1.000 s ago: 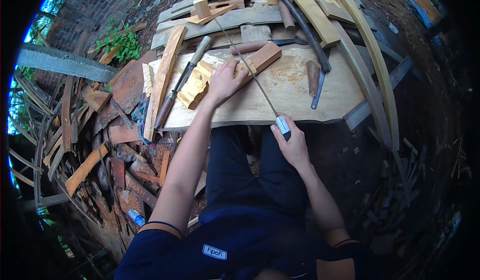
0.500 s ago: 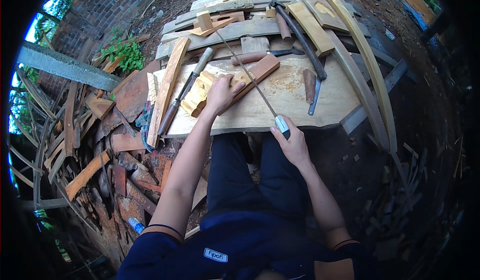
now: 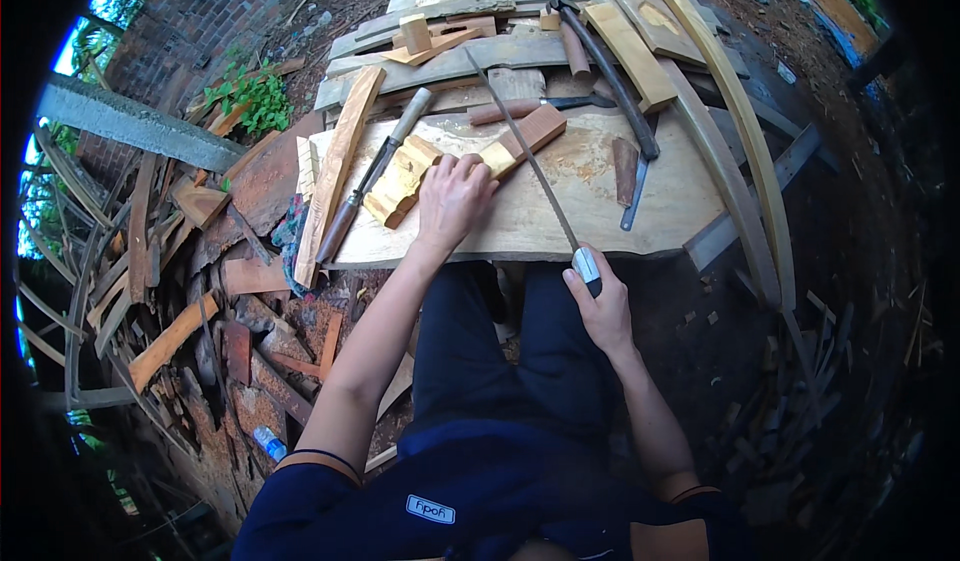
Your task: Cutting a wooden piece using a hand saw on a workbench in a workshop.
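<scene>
My left hand (image 3: 458, 199) is closed, fingers curled over the near end of a squared wooden block (image 3: 530, 139). The block lies slanted on a pale plank, with a yellowish face near the fingers and a reddish-brown far end. Just left of the hand is a yellow notched wood piece (image 3: 400, 183). In my right hand (image 3: 603, 306) is the silver-and-dark handle of a long, thin-bladed tool, apparently a hand saw (image 3: 540, 176) seen on edge. Its blade slants away up and left, crossing over the block; whether it touches the wood, I cannot tell.
On the plank bench (image 3: 660, 211) lie a long chisel-like tool (image 3: 375, 176), a wooden-handled blade (image 3: 625, 176), another handled tool (image 3: 505, 111) and a dark-handled hammer (image 3: 610, 71). Long curved boards (image 3: 735, 111) border the right. Scrap wood (image 3: 190, 331) covers the ground at left.
The block has been turned, so a yellowish face now shows where reddish-brown did. My left hand has moved right and its fingers have curled in. The saw has shifted slightly right.
</scene>
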Available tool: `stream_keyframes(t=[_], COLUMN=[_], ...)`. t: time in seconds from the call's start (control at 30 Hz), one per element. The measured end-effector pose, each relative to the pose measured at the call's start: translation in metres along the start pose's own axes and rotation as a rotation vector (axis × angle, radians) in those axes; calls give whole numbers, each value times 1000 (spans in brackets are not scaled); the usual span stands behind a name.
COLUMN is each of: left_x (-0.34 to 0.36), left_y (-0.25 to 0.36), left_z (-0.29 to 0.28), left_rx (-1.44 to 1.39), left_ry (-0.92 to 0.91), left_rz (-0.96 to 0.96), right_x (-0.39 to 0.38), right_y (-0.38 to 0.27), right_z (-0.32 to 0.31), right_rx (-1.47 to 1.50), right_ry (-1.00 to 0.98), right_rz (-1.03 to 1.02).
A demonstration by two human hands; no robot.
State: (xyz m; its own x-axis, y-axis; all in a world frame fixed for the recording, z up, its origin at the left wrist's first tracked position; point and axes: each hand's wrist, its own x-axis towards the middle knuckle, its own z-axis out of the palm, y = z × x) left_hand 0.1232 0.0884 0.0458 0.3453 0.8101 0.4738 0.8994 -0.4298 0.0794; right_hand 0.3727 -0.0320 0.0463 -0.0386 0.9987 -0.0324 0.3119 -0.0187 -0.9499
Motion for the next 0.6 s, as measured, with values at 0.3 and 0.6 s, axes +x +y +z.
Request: stream_keyframes(t=[0.3, 0.6], left_x=[9, 42], left_y=[-16, 4], left_z=[10, 12], left_rx=[-277, -175], left_ry=[-82, -317], left_rz=[-157, -579], right_x=[-5, -10], right_y=[-7, -1], right_z=[-1, 8], right_rx=[14, -102], right_ry=[-30, -25], right_rz=[-42, -48])
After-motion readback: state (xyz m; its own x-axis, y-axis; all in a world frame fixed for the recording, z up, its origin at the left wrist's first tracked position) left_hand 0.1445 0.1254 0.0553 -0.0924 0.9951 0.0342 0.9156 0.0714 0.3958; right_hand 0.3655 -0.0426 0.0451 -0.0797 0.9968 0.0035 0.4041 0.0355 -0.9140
